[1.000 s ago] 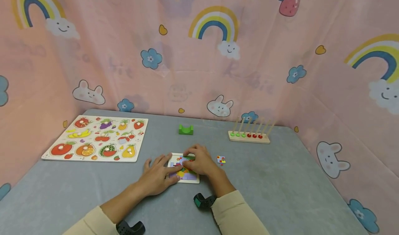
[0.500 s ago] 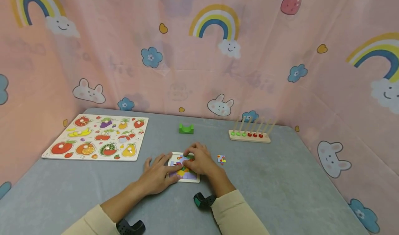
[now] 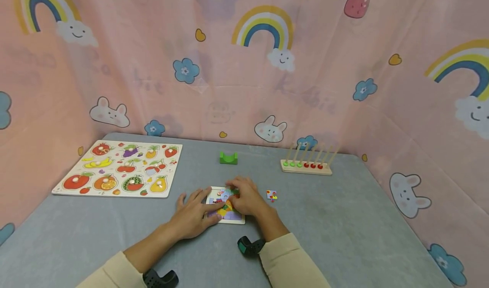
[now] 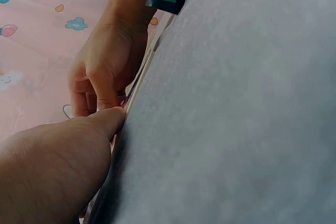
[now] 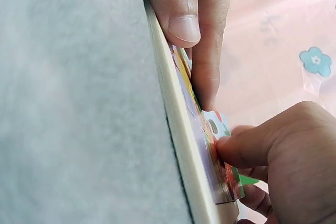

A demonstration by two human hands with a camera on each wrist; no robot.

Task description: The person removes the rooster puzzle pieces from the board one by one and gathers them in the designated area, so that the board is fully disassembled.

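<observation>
A small framed jigsaw puzzle (image 3: 229, 215) lies on the grey table before me, its colourful pieces inside a pale border. My left hand (image 3: 192, 216) rests over its left side, thumb and index finger stretched across and pressing on the pieces. At the upper right of the puzzle, my right hand (image 3: 246, 196) pinches a puzzle piece (image 5: 231, 179) between thumb and fingers; the fingers hide much of it. In the right wrist view another piece edge tilts up near the left index fingertip. One loose puzzle piece (image 3: 271, 195) lies just right of the right hand.
A fruit peg board (image 3: 118, 169) lies at the back left. Behind the puzzle stands a green notched block (image 3: 228, 158). A wooden bead rack (image 3: 305, 167) with upright pegs and green and red beads stands back right. A pink patterned cloth (image 3: 221, 105) hangs behind the table (image 3: 344, 228).
My right hand's fingers have shifted slightly to the right over the puzzle, uncovering more of its middle. The left hand stays in place.
</observation>
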